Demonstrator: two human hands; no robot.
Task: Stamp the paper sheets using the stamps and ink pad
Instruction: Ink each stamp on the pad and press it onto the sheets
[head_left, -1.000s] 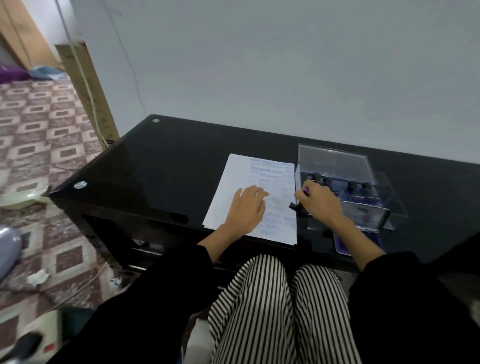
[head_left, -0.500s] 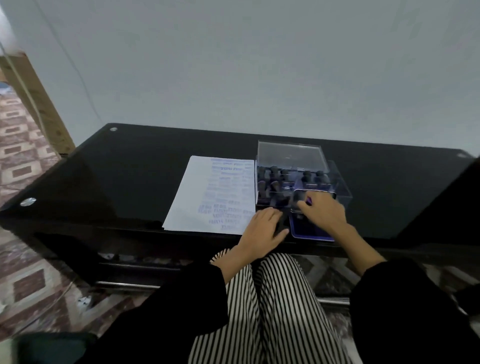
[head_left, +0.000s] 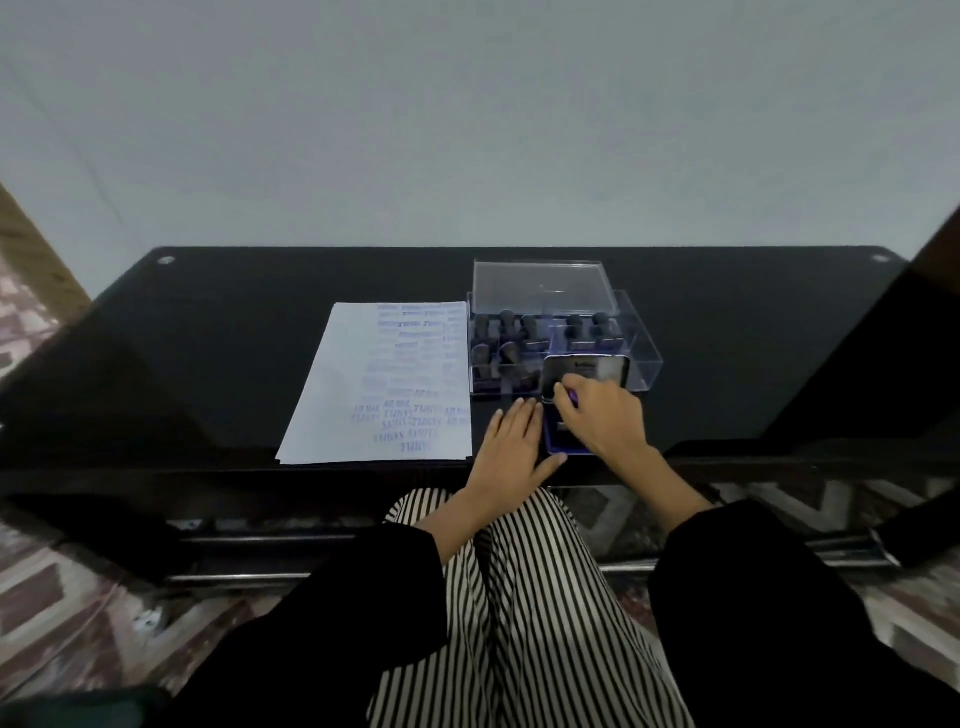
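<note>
Fingers (head_left: 566, 410) of right hand (head_left: 602, 421) pinch a stamp (head_left: 572, 397) over ink pad (head_left: 558, 440); paper (head_left: 374, 395) runs lengthwise away.

Entries, placed from the ink pad (head_left: 555, 440):
- Ink pad: we see only its left strip; the right hand (head_left: 602, 423) covers the rest.
- Stamp (head_left: 572, 398), over the pad: purple tip shows, body hidden under curled fingers.
- Lid (head_left: 587, 370), behind the pad: label too small to read.
- Paper sheets (head_left: 384, 384), left of the pad: far imprints blurred; sheet count unclear to us.
</note>
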